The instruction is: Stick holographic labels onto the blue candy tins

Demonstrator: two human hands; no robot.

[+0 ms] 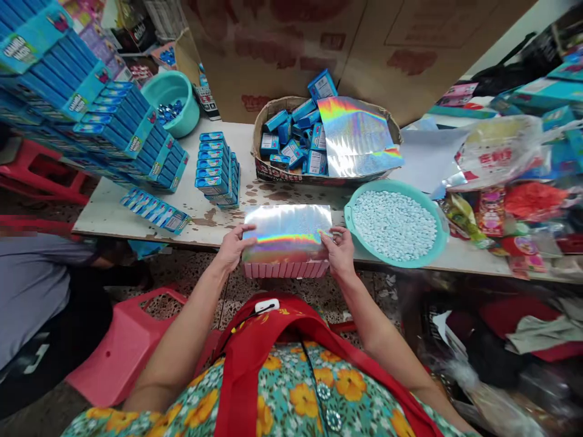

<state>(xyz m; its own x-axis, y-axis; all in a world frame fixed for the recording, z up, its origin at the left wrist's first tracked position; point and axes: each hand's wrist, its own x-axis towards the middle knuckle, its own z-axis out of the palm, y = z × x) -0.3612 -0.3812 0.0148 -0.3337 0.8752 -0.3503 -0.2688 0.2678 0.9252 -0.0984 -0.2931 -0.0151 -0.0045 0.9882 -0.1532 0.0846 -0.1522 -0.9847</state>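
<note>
A shiny holographic sheet (288, 227) lies over a block of pink boxes (286, 269) at the table's front edge. My left hand (235, 246) pinches the sheet's left side, and my right hand (339, 249) has its fingers closed on the right side. Beyond them, a cut-down carton (282, 177) holds small blue boxes (294, 152) and another holographic sheet (359, 136). To the right of my right hand stands a turquoise basin (439, 233) full of pale pellets (395, 224).
Tall stacks of blue boxes (122, 127) stand at the left, near a small box stack (214, 167) and a turquoise bowl (186, 118). Plastic bags (498, 149) crowd the right. A seated person (31, 291) and a pink stool (118, 346) are at lower left.
</note>
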